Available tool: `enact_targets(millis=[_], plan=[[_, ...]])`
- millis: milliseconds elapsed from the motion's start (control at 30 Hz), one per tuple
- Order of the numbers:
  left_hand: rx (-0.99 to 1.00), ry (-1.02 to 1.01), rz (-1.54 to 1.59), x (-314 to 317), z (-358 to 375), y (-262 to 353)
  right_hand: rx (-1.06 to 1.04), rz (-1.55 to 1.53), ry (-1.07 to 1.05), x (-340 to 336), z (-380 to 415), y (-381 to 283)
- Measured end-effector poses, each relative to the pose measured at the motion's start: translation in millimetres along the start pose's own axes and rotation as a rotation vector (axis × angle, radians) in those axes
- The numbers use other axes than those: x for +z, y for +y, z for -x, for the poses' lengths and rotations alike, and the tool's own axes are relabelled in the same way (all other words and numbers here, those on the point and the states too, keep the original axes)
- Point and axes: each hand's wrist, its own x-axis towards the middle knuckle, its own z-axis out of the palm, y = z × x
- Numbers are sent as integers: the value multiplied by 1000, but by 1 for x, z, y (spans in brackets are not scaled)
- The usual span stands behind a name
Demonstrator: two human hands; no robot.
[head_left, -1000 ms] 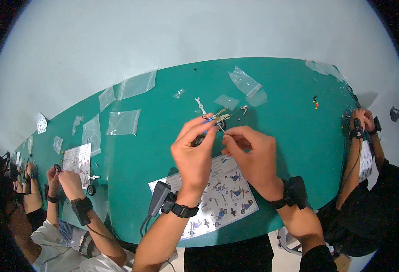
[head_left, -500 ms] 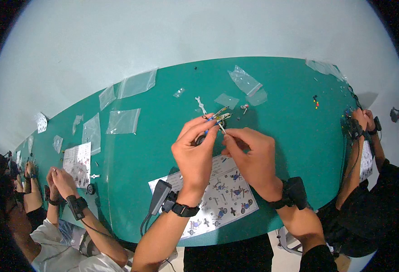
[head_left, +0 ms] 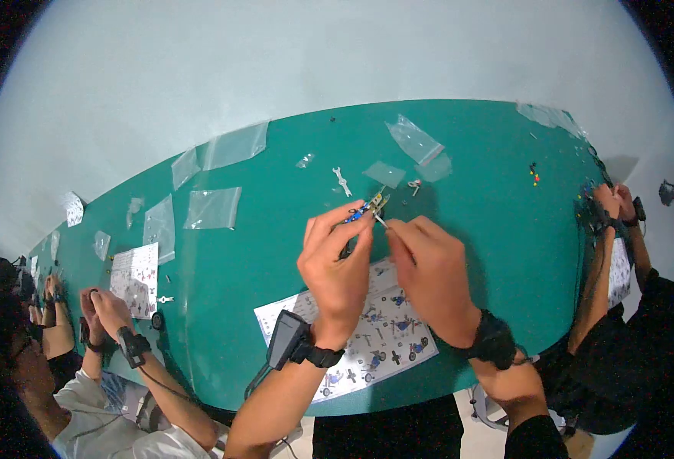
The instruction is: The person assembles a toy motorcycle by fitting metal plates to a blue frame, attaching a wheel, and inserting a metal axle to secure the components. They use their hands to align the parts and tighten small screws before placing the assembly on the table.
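Fingers of my left hand (head_left: 337, 264) are closed round a small assembly (head_left: 361, 213) of blue, yellow and metallic parts. A dark round part shows partly behind those fingers. My right hand (head_left: 433, 268) pinches a thin light rod (head_left: 380, 220), whose far end meets the assembly. Below both hands lies a printed instruction sheet (head_left: 383, 352), partly hidden by my left wrist. A light wrench (head_left: 341, 182) rests just beyond my left hand, and a small red and metallic piece (head_left: 415, 186) sits beyond my right.
Clear plastic bags (head_left: 415, 141) are spread over the green table (head_left: 276, 229). At the left, a person's hands (head_left: 106, 312) are near another sheet (head_left: 136, 279) and a black wheel (head_left: 157, 320). Another person's hands (head_left: 615, 200) are at the right edge, near small coloured pieces (head_left: 534, 174).
My left hand has shifted slightly right and down, and the assembly in it is turned, showing more blue. The right hand has moved slightly right. The view has shifted a little.
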Motion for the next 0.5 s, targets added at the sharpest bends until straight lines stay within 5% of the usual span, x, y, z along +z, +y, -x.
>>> enact_targets(millis=[67,167,267,367,500], plan=[[12,-10,6,0,0,-1,70,-197,11,3,-5,14],[48,-30,-8,-2,-1,0,515,-632,-205,-9,-12,13],[130,-35,-27,-5,-5,4,802,-1504,-419,-11,-9,34],[182,-20,-25,-3,-7,2,850,-1862,-516,-4,-7,43],[166,-22,-50,-9,-9,1,864,-1572,-360,-4,-10,24]])
